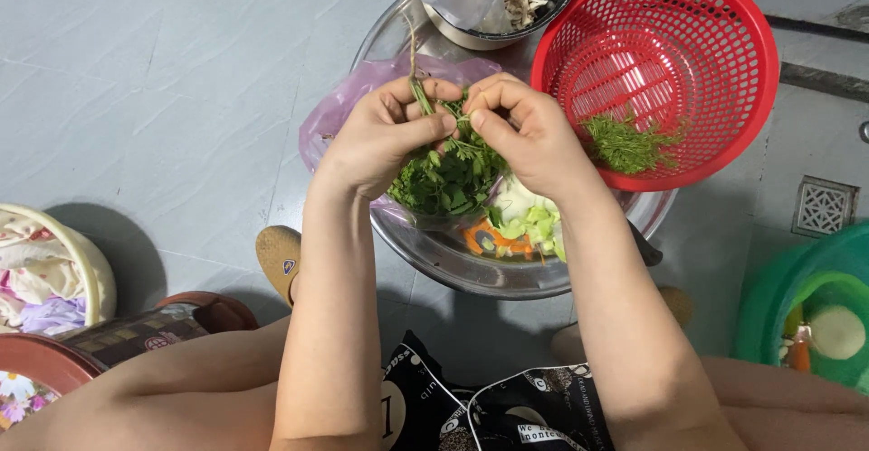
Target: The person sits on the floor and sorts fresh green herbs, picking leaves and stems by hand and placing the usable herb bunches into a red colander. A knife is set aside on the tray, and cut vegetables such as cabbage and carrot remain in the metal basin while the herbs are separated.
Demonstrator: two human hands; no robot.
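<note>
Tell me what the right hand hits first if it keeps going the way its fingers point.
Right hand points left at the left hand; the herb bunch between them comes first, then those fingers, though depth is unclear.

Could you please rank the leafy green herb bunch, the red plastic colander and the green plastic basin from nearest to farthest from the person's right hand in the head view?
1. Leafy green herb bunch: pinched in the right hand.
2. Red plastic colander: just right of it.
3. Green plastic basin: lower right corner.
</note>
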